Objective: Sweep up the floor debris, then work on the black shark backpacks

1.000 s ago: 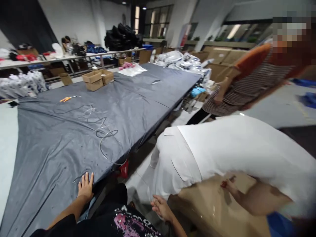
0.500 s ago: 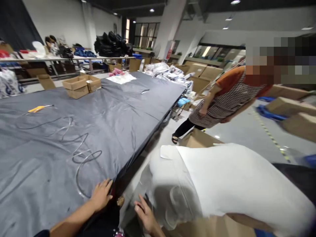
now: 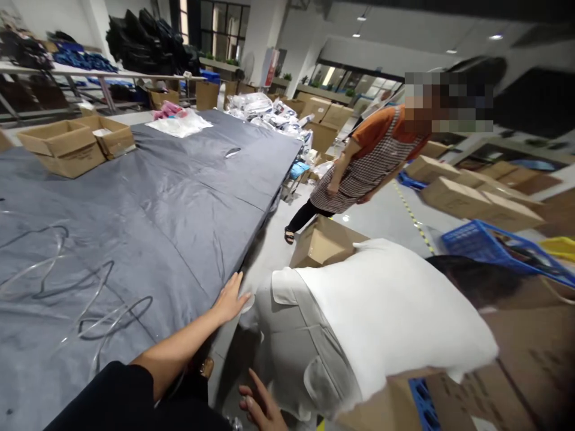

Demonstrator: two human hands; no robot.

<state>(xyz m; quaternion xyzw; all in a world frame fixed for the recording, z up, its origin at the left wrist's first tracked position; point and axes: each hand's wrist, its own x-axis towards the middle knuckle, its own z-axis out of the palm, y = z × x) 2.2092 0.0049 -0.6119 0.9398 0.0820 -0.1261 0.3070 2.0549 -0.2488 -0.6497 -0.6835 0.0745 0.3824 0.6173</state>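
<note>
My left hand (image 3: pixel 230 300) lies with fingers stretched out at the edge of the table covered in grey cloth (image 3: pixel 179 209). It holds nothing. My right hand (image 3: pixel 261 404) hovers low at the bottom of the view, index finger extended and the others loosely bent, with nothing visible in it. Just right of both hands is a large, bulging white bundle (image 3: pixel 390 305) with a flap, which looks like a stuffed bag. It rests over cardboard boxes. A loop of clear tubing (image 3: pixel 108 299) is strewn across the cloth to the left of my left forearm.
Two open cardboard boxes (image 3: pixel 67 146) stand on the table's far left. White plastic sheeting (image 3: pixel 179 124) lies behind them. A person in a checked apron (image 3: pixel 345 179) stands ahead in the aisle, near an open carton (image 3: pixel 326 242). A blue crate (image 3: pixel 503 248) is at right.
The view has swung right and forward. My left hand has slid farther along the table edge, while my right hand stays low beside the white bundle. The yellow-handled tool has left the view.
</note>
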